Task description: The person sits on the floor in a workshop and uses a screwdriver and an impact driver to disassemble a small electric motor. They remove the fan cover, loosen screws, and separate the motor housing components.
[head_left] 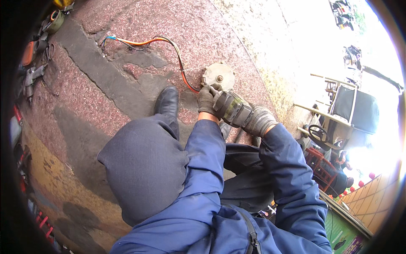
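Note:
A round grey metal motor (pixel 226 74) with a central shaft lies flat on the ground, and a bundle of coloured wires (pixel 179 57) runs from it to the far left. My right hand (pixel 259 120), in a grey knit glove, grips a grey-green power tool (pixel 233 109) from behind. The tool's front end points at the motor's near edge. My left hand (pixel 206 100), also gloved, is closed around the front of the tool, close to the motor's rim. The tool's tip and whatever it touches are hidden by the left fingers.
My dark-clad knee (pixel 144 169) and black shoe (pixel 168 101) are left of my arms. Along the left edge lie a grey air tool (pixel 33 80), an orange-handled item (pixel 28 53) and a tape roll (pixel 55 21). A cart with a dark seat (pixel 354 109) stands at right.

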`<action>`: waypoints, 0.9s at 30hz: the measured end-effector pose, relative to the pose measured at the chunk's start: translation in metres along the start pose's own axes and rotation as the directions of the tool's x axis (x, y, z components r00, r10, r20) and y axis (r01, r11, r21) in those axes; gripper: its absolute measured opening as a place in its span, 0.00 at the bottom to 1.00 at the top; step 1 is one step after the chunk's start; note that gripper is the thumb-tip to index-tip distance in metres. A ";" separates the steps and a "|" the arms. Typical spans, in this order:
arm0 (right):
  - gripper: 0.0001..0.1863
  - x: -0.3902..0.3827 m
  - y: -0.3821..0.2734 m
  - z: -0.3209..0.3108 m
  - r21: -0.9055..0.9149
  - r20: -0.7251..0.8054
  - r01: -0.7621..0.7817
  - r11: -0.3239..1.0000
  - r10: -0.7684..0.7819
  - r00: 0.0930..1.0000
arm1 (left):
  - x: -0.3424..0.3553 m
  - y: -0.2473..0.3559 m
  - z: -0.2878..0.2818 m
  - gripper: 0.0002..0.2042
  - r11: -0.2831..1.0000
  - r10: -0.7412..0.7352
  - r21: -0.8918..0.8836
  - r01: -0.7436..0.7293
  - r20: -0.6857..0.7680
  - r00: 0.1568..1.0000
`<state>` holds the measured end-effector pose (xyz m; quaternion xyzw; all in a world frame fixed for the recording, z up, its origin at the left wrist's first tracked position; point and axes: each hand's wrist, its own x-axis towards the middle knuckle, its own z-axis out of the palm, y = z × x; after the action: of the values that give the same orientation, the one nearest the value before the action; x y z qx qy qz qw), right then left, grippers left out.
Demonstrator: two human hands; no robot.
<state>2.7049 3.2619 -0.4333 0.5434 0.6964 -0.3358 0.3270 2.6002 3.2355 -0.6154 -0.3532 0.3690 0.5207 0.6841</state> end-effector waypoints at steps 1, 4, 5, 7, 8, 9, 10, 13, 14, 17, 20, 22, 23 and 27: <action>0.28 0.003 0.002 0.004 0.003 -0.008 0.030 1.000 -0.030 1.000 | 0.000 0.001 -0.002 0.15 0.998 0.023 0.050 -0.024 0.014 1.000; 0.25 0.009 0.007 0.005 0.070 -0.030 0.105 0.992 -0.103 0.994 | 0.001 -0.001 -0.002 0.15 0.995 0.024 0.100 -0.025 0.007 1.000; 0.25 0.011 0.007 0.003 0.104 -0.036 0.127 0.987 -0.123 0.992 | 0.001 -0.001 -0.001 0.15 0.998 0.023 0.054 -0.023 0.010 1.000; 0.22 0.011 0.007 -0.004 -0.049 0.017 0.030 0.998 -0.030 0.999 | 0.001 -0.005 0.000 0.15 0.999 0.011 -0.033 -0.010 0.022 1.000; 0.22 0.011 0.005 -0.008 -0.065 0.010 0.061 0.996 -0.061 0.998 | 0.003 -0.007 -0.001 0.16 0.996 -0.026 -0.087 0.027 0.011 1.000; 0.22 0.012 0.002 -0.011 -0.083 -0.014 0.121 0.989 -0.123 0.992 | 0.006 -0.010 -0.002 0.14 0.990 -0.005 -0.140 0.012 0.056 0.998; 0.22 0.014 -0.003 -0.012 -0.111 -0.011 0.144 0.983 -0.146 0.989 | 0.011 -0.013 -0.004 0.13 0.983 -0.025 -0.182 0.033 0.044 0.999; 0.21 0.014 -0.019 -0.024 -0.075 0.024 0.121 0.990 -0.120 0.993 | 0.035 -0.023 -0.019 0.11 0.978 0.004 -0.207 0.014 0.085 0.996; 0.21 0.015 -0.025 -0.029 -0.094 0.047 0.101 0.990 -0.097 0.994 | 0.046 -0.025 -0.024 0.11 0.982 0.031 -0.188 -0.011 0.106 0.994; 0.20 0.013 -0.043 -0.048 -0.228 0.110 0.013 0.974 0.013 0.994 | 0.071 -0.029 -0.032 0.11 0.989 0.095 -0.124 -0.077 0.145 0.985; 0.22 0.018 -0.065 -0.060 -0.272 0.071 0.005 0.962 0.015 0.997 | 0.075 -0.027 -0.034 0.11 0.992 0.108 -0.075 -0.098 0.143 0.984; 0.21 0.017 -0.075 -0.064 -0.315 0.053 0.010 0.949 0.007 0.999 | 0.067 -0.024 -0.032 0.12 0.993 0.108 -0.060 -0.101 0.147 0.983; 0.21 0.017 -0.079 -0.065 -0.341 0.046 0.003 0.940 0.014 0.999 | 0.063 -0.022 -0.031 0.12 0.993 0.106 -0.059 -0.098 0.151 0.983; 0.22 0.016 -0.083 -0.067 -0.376 0.068 -0.011 0.927 0.039 0.997 | 0.051 -0.017 -0.029 0.12 0.995 0.100 -0.045 -0.094 0.153 0.983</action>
<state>2.6146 3.3104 -0.3999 0.4668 0.7281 -0.2124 0.4548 2.6222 3.2301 -0.6718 -0.3059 0.3215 0.5861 0.6779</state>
